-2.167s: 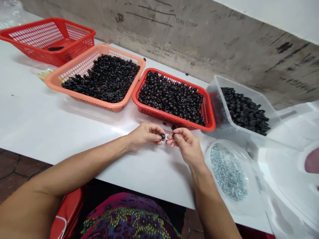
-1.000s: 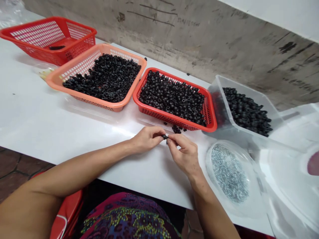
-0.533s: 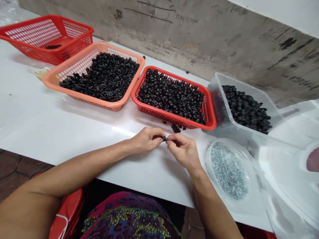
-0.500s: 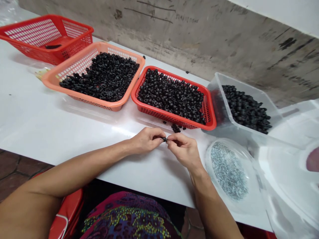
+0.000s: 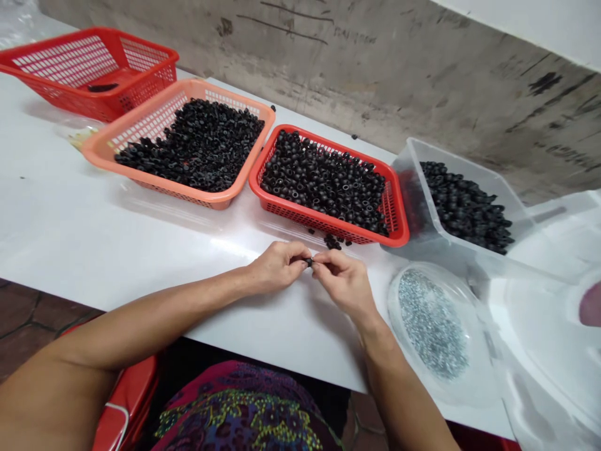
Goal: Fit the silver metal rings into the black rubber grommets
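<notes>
Bright, diffuse light overall
We see glare on the table [image 5: 94, 232] beyond the left hand [image 5: 276, 268], soft shadow below the right hand [image 5: 345, 279], smeared wall writing [image 5: 355, 36], stretched edges.

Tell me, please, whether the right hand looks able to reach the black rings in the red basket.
Likely yes: the black rings lie uncovered beyond the right hand, with only loose black pieces before the red basket.

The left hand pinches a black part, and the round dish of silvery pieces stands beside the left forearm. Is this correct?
Wrong side: in the head view the round dish stands beside the right forearm; the left hand does pinch the black part.
</notes>
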`<act>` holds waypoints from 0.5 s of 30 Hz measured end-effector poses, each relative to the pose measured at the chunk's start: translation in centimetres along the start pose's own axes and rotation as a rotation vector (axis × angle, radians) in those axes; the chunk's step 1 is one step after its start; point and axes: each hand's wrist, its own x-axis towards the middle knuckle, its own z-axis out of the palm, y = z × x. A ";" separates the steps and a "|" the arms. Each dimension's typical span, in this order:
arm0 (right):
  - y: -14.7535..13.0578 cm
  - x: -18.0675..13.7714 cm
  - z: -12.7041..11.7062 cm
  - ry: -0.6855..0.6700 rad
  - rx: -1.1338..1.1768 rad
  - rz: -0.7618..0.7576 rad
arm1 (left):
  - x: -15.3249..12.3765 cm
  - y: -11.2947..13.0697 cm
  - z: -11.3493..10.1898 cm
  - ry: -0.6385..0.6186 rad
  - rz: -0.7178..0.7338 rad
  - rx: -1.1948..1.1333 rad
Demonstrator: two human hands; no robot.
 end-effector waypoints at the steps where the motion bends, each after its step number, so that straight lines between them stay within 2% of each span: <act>1: 0.1 0.2 -0.3 -0.067 0.101 0.067 | -0.1 0.1 0.0 -0.014 0.024 -0.008; 4: 0.5 0.9 -1.3 -0.238 0.387 0.234 | -0.2 0.2 0.0 -0.046 0.127 -0.004; 6: 0.7 1.1 -1.5 -0.317 0.486 0.279 | -0.2 0.1 0.0 -0.036 0.223 0.040; 10: 0.8 1.2 -1.3 -0.460 0.580 0.268 | 0.0 -0.7 -0.1 0.052 0.393 0.158; 13: 1.1 1.1 -1.0 -0.516 0.612 0.235 | 0.1 -1.1 -0.1 0.095 0.410 0.210; 15: 1.3 1.0 -0.9 -0.490 0.606 0.210 | 0.2 -1.1 -0.1 0.085 0.387 0.173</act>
